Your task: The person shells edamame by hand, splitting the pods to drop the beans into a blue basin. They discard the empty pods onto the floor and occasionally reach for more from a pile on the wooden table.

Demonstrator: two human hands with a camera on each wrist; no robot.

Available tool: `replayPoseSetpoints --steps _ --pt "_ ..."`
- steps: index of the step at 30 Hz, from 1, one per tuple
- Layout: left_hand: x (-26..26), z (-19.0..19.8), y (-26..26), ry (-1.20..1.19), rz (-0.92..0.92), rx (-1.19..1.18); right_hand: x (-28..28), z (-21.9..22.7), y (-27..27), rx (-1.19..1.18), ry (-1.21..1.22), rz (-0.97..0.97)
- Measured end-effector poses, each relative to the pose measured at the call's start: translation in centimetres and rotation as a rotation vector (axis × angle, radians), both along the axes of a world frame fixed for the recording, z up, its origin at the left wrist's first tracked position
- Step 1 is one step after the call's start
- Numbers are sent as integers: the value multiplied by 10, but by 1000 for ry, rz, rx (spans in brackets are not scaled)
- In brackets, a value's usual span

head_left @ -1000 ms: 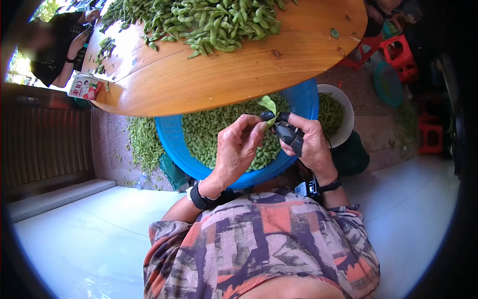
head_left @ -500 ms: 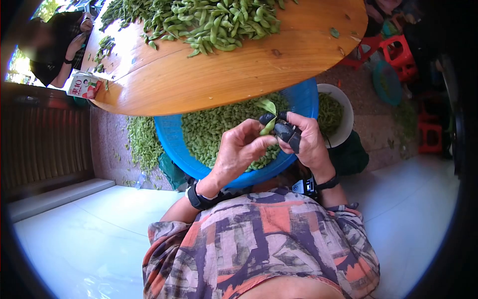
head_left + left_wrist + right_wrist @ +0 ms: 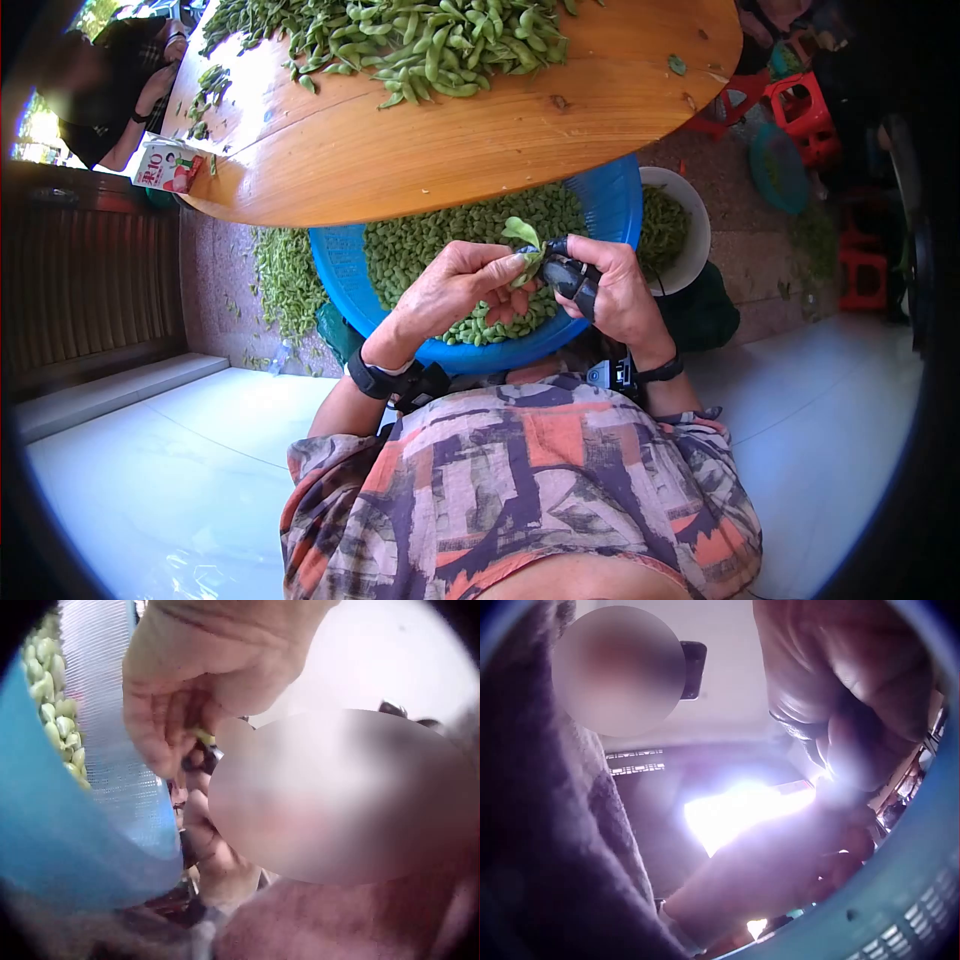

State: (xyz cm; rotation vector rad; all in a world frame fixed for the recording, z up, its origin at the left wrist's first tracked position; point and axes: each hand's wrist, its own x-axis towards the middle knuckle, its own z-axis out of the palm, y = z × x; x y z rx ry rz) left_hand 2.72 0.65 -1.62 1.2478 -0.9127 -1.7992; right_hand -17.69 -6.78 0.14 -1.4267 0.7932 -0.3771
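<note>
Over the blue basket (image 3: 345,300), both hands meet at a green soybean pod (image 3: 527,268). My left hand (image 3: 445,285) pinches the pod with its thumb along the near side, its other fingers curled beneath. Black coverings wrap the thumb and forefinger of my right hand (image 3: 615,285), which grips the pod from the other side. A flat green husk (image 3: 521,232) sticks up above the fingertips. Shelled green beans (image 3: 410,245) fill much of the basket below. In the left wrist view the left hand (image 3: 217,667) partly hides the pod; glare washes out the right wrist view.
A wooden table (image 3: 480,165) overhangs the basket's far side, with a heap of unshelled pods (image 3: 430,45) and a carton (image 3: 168,168). A white bucket (image 3: 690,235) stands at right. Husks (image 3: 285,280) lie on the floor at left. Another person (image 3: 120,90) sits at far left.
My left hand loosened beside the hanging pod, then turned and closed its thumb over it; its wrist moved left. My right hand has stayed nearly in place, holding on.
</note>
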Motion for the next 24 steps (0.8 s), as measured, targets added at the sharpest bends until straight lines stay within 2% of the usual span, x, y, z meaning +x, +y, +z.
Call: replayPoseSetpoints --steps 2,4,5,8,9,11,12,14,18,21,23,24 --pt "-6 -5 0 -77 14 -33 3 -6 1 -24 12 4" --pt "-11 -2 0 -269 -9 -78 11 -13 5 -518 17 -75" --pt "-13 -4 1 -268 -8 -79 13 -14 7 -519 17 -73" --pt "-23 -12 1 -118 130 -94 18 -16 13 -774 67 -112" --pt "-22 -15 4 -118 130 -94 19 -17 13 -773 67 -112" --pt "-19 -22 8 -67 133 -340 21 -19 12 -767 46 -121" --pt "-19 -20 6 -67 133 -341 21 -18 10 -767 46 -120" --pt "-20 -16 2 73 169 8 19 -15 6 -666 28 -81" --pt "-20 -28 4 135 195 -17 17 -13 4 -649 0 -62" --pt "-14 -27 7 180 164 -96 10 -13 -5 -544 -27 -46" --pt "-11 -17 8 -166 110 -196 0 -15 -12 -493 -41 3" --pt "-3 -19 8 -251 66 -263 -3 -8 -15 -469 -25 31"
